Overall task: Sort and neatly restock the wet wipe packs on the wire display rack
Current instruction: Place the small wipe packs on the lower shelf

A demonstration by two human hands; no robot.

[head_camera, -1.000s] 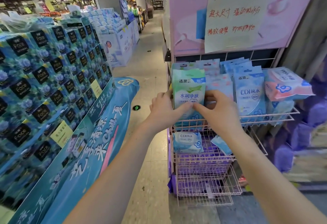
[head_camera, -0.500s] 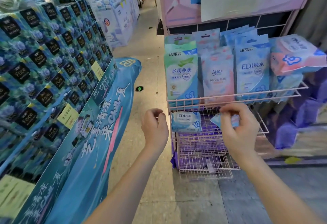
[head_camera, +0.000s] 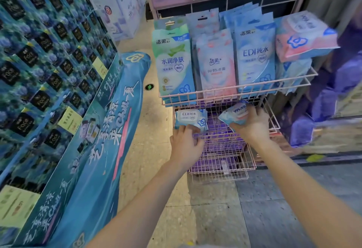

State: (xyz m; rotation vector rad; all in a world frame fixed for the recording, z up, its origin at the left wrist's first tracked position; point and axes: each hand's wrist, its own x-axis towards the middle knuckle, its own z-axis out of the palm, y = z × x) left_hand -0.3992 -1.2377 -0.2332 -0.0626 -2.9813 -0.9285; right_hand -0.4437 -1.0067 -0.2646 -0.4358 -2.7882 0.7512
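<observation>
Supermarket aisle, pink wire display rack [head_camera: 244,93]. At its second shelf [head_camera: 221,136], right hand [head_camera: 252,124] grips a small blue-white wipe pack [head_camera: 234,113]; left hand [head_camera: 186,144] pinches a blue EDI pack [head_camera: 191,117]. Best stand both upright, labels outward.

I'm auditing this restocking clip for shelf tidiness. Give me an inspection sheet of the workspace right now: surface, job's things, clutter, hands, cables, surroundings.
Surface: pink wire rack; top shelf full, second shelf mostly bare wire.
Job's things: green pack, pink pack and blue EDI pack upright on top shelf; large pink pack tilted at its right end; small EDI pack on second shelf.
Clutter: purple packs in lower shelves.
Hands: left hand fingertips at the small EDI pack's lower edge, grip unclear; right hand grips a small blue pack.
Cables: nothing seen.
Surroundings: blue carton display at left; speckled floor.
</observation>
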